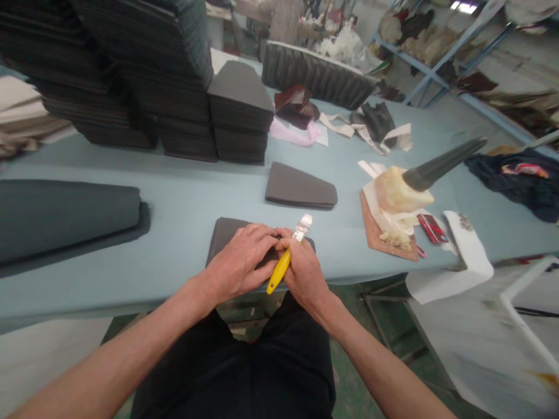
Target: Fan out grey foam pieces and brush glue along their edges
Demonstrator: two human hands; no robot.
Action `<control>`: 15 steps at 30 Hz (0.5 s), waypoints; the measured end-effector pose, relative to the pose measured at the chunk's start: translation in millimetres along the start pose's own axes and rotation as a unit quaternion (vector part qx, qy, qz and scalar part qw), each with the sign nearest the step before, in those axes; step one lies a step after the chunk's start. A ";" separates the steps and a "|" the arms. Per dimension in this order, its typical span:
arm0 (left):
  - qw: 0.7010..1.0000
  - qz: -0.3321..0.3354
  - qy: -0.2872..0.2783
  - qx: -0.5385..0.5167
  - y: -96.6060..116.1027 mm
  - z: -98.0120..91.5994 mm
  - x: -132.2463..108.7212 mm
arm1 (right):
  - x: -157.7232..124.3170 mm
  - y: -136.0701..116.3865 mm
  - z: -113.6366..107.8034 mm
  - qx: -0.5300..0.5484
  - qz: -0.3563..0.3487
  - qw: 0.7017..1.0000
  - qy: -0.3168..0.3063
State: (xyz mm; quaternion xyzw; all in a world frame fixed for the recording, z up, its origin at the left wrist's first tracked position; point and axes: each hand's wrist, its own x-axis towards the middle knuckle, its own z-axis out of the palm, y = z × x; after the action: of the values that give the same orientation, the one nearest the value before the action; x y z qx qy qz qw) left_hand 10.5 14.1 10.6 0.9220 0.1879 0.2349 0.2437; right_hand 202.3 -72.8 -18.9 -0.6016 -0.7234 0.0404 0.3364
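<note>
A small paintbrush with a yellow handle (279, 272) and a pale, coated head is in my right hand (305, 269). Its handle points toward me and its head away. A dark grey tapered piece (225, 234) lies on the table under both hands. My left hand (244, 256) rests over this piece, thumb apart from the other fingers. The fingertips of both hands meet near the piece's middle, and what lies between them is hidden. Just beyond, a short stack of similar dark pieces (300, 185) sits apart from my hands.
Tall dark stacks (238, 110) stand at the back left. Long dark panels (65, 221) lie at left. Right of my hands, a yellowish glue-crusted container (388, 189) with a dark handle sits on a brown board (373, 233), near a red box (432, 228). Scraps (297, 107) lie behind.
</note>
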 end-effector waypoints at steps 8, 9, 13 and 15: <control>0.999 -0.032 0.026 0.033 5.9 1.6 -0.6 | -0.7 6.1 -1.1 -0.035 -0.068 0.997 0.001; 0.998 -0.033 0.024 0.043 6.5 1.4 -0.4 | -0.9 6.4 -0.5 -0.033 -0.071 0.997 0.004; 0.996 -0.037 0.016 0.084 7.7 1.2 0.4 | -1.5 4.9 3.2 -0.033 -0.063 0.997 0.016; 0.994 -0.040 0.010 0.103 6.2 1.6 -0.7 | -1.8 3.5 4.3 -0.030 -0.063 0.997 0.023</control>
State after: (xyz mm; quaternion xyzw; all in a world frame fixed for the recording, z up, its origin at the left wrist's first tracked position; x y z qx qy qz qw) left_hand 12.2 8.2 12.5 0.9315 0.2499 0.2141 0.1549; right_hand 203.0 -72.0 -24.6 -0.5652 -0.7531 -0.0169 0.3363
